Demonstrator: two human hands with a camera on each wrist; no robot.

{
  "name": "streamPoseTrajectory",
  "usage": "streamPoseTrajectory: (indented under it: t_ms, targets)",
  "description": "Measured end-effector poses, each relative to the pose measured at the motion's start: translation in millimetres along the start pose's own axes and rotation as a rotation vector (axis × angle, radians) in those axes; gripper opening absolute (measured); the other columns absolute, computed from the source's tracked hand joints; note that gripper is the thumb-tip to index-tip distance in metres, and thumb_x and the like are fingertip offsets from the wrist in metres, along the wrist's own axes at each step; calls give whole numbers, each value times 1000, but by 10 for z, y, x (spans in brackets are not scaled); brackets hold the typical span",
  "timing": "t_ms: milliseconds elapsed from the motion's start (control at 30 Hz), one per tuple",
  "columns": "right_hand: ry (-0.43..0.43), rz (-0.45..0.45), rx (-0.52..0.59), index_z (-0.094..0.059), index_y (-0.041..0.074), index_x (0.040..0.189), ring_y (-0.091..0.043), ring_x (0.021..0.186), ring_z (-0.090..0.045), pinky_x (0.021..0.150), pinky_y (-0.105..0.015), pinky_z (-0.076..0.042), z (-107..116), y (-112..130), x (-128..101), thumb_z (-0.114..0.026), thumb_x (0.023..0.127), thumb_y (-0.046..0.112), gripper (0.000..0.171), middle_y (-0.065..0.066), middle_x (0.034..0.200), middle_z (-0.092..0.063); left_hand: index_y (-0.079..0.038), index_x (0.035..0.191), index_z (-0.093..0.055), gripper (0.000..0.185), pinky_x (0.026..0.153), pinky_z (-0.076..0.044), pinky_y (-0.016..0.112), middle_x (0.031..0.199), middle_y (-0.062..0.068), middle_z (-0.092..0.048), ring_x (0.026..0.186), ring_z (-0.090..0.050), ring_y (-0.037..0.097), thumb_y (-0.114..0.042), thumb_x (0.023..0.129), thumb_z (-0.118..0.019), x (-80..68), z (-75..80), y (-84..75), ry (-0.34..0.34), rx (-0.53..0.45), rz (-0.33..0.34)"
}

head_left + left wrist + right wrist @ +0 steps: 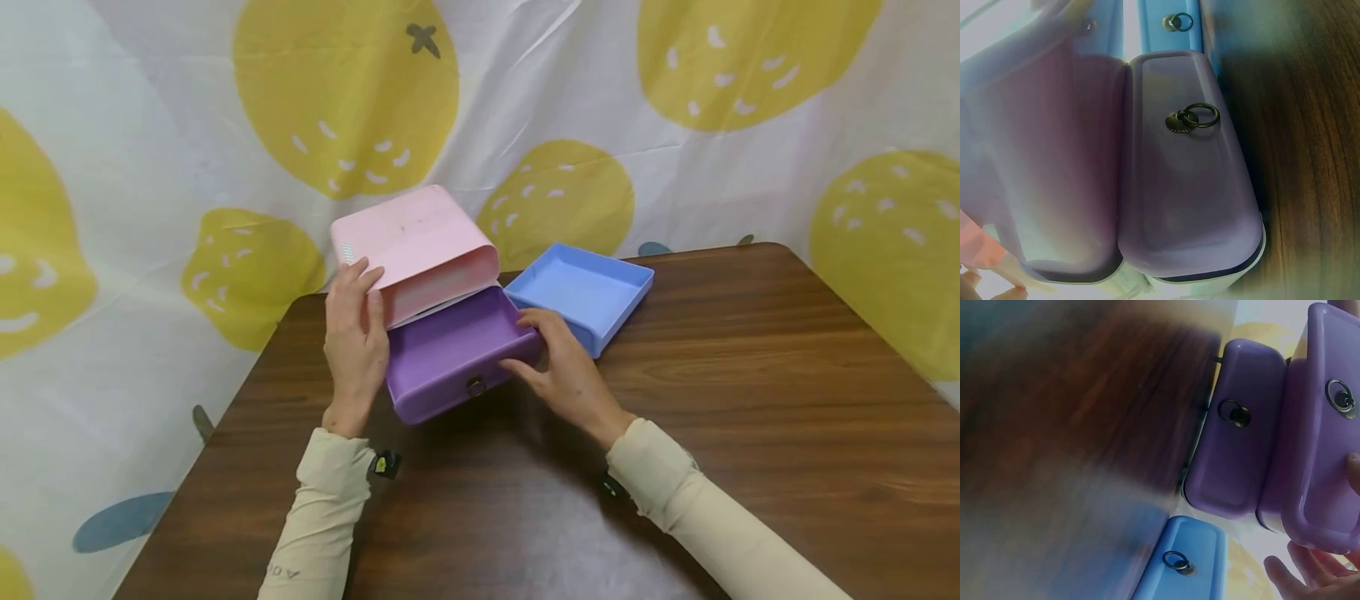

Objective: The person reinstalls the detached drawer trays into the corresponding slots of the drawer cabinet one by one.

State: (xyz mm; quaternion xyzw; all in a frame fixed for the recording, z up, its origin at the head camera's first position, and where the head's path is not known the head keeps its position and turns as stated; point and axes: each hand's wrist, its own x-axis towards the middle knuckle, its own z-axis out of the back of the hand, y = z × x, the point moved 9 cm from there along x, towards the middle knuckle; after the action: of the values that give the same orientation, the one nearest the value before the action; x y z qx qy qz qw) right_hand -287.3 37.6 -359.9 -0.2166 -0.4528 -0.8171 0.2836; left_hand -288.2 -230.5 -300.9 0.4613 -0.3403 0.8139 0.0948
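A pink drawer box stands on the table with an open slot in its upper part. The upper purple drawer is pulled well out of it and has a small ring pull on its front. My right hand grips this drawer's right end, thumb on the front and fingers at the side. On the left side of the pink box rests my left hand, fingers up against its top edge. Both wrist views show a second purple drawer below, seated in its box, with its own ring pull.
A blue drawer lies on the brown wooden table to the right of the pink box, its ring pull visible in the left wrist view. Behind the table hangs a white cloth printed with yellow fruit.
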Motion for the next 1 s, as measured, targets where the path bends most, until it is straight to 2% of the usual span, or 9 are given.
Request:
streamPoseTrajectory:
  t_ms: [467,767,1000]
  targets:
    - [-4,-37,4,-55,-4,132,-31,124,-58,109,-48,-50,-25,-65,83,-84,89,20,58,-19,132,-58,-15,133,-69,31,126,-36,45,150,3,-61,154,-42,26,-25,110,-50,16,-3,-31,-6,2,-6]
    - [-2,-9,-78,-53,-4,135,-31,122,-58,110,-47,-49,-25,-74,134,-81,92,26,59,-19,131,-57,-15,133,-69,31,126,-36,46,151,3,-61,154,-42,26,-25,110,-51,11,-32,-36,-7,-4,-8]
    - [-1,-31,-94,-51,-3,139,-30,121,-56,109,-48,-49,-20,-123,160,-81,92,30,64,-19,132,-56,-16,134,-68,32,127,-35,45,151,3,-60,154,-41,26,-27,110,-50,16,-49,-73,6,-6,-4]
